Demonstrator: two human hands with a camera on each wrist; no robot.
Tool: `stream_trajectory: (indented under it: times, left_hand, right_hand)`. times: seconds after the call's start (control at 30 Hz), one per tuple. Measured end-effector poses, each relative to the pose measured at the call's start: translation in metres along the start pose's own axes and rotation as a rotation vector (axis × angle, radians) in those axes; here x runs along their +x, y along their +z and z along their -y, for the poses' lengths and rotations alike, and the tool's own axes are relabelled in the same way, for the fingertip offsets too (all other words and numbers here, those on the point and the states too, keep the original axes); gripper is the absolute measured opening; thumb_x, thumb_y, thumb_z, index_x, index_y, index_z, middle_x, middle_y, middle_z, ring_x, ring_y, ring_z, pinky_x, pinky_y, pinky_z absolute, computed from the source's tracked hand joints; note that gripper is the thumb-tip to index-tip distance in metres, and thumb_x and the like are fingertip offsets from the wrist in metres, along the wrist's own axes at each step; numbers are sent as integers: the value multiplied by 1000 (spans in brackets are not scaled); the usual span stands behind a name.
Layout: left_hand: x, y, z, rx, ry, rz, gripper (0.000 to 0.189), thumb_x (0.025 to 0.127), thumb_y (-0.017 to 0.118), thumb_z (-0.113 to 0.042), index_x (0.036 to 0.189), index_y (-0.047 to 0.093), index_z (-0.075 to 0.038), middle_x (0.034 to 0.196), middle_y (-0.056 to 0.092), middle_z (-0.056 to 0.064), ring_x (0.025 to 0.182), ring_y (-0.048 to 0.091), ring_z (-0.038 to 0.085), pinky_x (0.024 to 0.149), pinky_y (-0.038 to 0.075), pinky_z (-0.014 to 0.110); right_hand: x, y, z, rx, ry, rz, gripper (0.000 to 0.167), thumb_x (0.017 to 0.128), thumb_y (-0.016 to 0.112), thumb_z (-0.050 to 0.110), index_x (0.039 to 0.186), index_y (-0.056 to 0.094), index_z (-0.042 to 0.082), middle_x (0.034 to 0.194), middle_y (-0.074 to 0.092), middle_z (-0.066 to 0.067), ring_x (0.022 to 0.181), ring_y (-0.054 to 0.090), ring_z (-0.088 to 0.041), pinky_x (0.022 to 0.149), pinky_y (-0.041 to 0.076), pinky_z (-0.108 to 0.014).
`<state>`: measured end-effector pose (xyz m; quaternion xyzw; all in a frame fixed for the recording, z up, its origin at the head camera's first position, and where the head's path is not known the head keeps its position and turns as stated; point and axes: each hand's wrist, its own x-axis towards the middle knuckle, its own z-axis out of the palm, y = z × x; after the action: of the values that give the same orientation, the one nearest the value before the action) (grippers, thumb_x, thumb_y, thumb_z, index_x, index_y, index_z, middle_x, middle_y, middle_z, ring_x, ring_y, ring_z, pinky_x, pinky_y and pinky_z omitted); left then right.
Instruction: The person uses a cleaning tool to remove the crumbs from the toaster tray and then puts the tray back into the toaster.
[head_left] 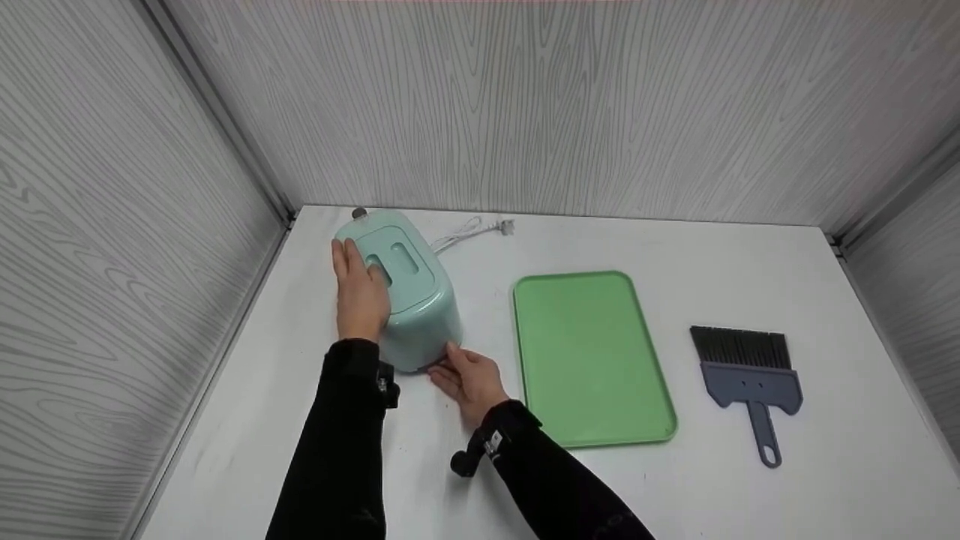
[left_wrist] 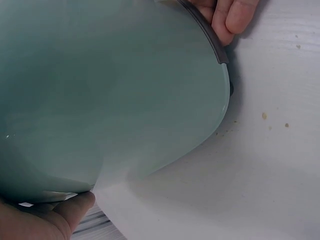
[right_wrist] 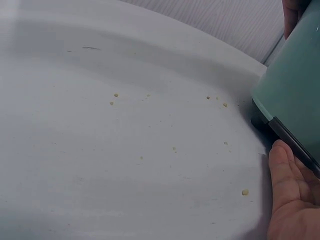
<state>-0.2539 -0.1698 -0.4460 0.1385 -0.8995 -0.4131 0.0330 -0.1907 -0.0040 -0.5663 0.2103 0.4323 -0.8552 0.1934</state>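
A mint-green toaster (head_left: 401, 262) with two slots stands at the table's left side, its narrow rounded end towards me. My left hand (head_left: 363, 296) holds it from the left, thumb on top by a slot and fingers at the left edge. At the near lower end, my right hand (head_left: 469, 382) has its fingers under a dark strip (right_wrist: 295, 147), which looks like the crumb tray's edge, and its thumb against the corner. The left wrist view shows the right fingers (left_wrist: 232, 22) close against that strip. The toaster's underside is hidden.
Right of the toaster lies a green rectangular tray (head_left: 596, 360). Farther right is a blue-grey hand brush (head_left: 754, 386) with dark bristles. A white cord with a plug (head_left: 504, 226) lies behind the toaster. Small yellowish crumbs (right_wrist: 245, 192) dot the white table; grey wood-grain panels surround it.
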Motion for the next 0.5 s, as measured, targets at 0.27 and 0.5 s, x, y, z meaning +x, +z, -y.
stream_trajectory:
  times: [0.27, 0.5]
  left_hand:
    - [1, 1, 0, 7, -3, -1, 62, 114, 25, -25, 166, -6, -10, 172, -20, 5, 157, 8, 27, 122, 25, 43]
    - [2, 1, 0, 4, 2, -1, 62, 113, 25, -25, 165, -7, -10, 172, -20, 5, 158, 5, 27, 124, 21, 42]
  right_hand:
    - [0, 0, 0, -7, 5, -15, 40, 103, 67, 18, 129, 58, -10, 101, 69, -18, 94, 73, -26, 92, 58, -38]
    - [-3, -1, 1, -19, 2, -22, 37, 102, 67, 12, 130, 59, -11, 100, 69, -17, 92, 73, -25, 91, 59, -38]
